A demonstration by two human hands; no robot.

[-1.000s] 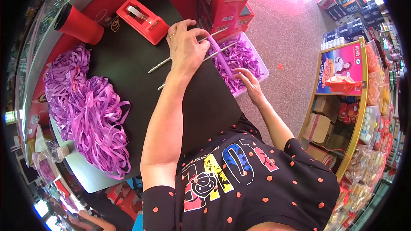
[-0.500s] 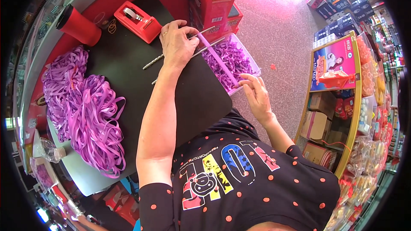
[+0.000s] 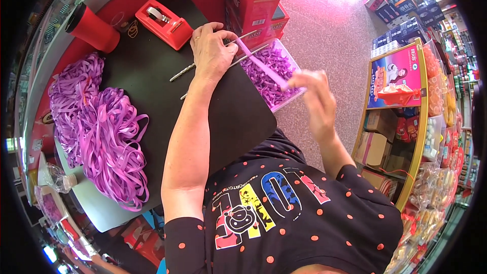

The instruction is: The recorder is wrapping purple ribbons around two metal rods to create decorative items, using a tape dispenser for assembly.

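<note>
My left hand (image 3: 209,50) is closed at the far edge of the black tabletop (image 3: 228,114), thumb and fingers pinching a thin metal rod (image 3: 247,35). A second thin rod (image 3: 257,50) runs nearly parallel below it, passing under the hand. From the left fingertips a flat purple ribbon (image 3: 264,68) stretches taut, down and to the right. My right hand (image 3: 318,101) has the ribbon's other end at its fingertips, though motion smears the fingers. Beneath the ribbon stands a clear plastic bin (image 3: 290,102) full of short purple ribbon pieces (image 3: 261,82).
Large bundles of purple ribbon (image 3: 111,147) lie on the left, near a red tumbler (image 3: 96,30). A red tape dispenser (image 3: 163,24) and rubber bands (image 3: 133,29) are farther back. Red cartons (image 3: 258,0) rise behind the bin. A shelf unit (image 3: 395,122) stands right.
My right hand has moved up and right, turning over and blurring, with the ribbon end lifted along with it. My left hand and the rods have hardly moved.
</note>
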